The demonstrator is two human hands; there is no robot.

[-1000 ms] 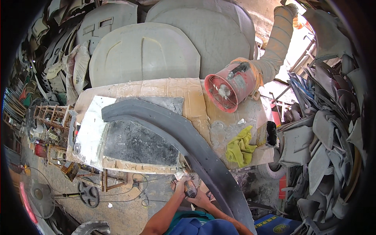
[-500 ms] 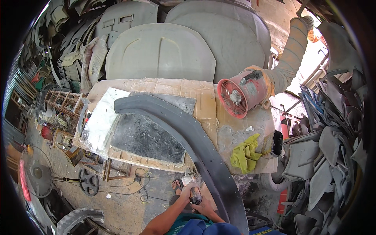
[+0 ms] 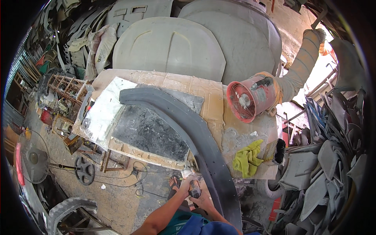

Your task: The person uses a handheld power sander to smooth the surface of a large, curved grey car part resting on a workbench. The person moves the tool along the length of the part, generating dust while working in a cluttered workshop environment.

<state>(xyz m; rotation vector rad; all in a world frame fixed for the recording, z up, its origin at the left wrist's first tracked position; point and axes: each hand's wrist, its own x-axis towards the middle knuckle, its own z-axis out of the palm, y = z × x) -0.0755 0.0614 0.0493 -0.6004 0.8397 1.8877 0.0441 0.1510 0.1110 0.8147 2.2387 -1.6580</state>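
Observation:
A long curved dark grey panel (image 3: 211, 156), lined with small holes, lies across the cardboard-covered worktable (image 3: 203, 94) and runs down past its front edge toward me. Beside the panel's inner side, at that edge, both my hands are closed on a handheld power tool (image 3: 194, 189) with an orange and black body and a whitish, dusty head. My left hand (image 3: 185, 185) wraps it from the left and higher up; my right hand (image 3: 201, 201) holds its lower end. The tool's working tip is too small to make out.
A red blower (image 3: 250, 100) with a wide hose and a yellow-green cloth (image 3: 246, 158) sit on the table's right. Grey panels (image 3: 164, 47) lean behind it; more pile up at right (image 3: 325, 172). A standing fan (image 3: 33, 156), steering wheel (image 3: 84, 170) and cables (image 3: 137, 172) occupy the left floor.
My view has rotated a little: the table's back and blower appear farther right, the floor fan farther left. My hands stay on the tool, with little visible movement relative to the panel.

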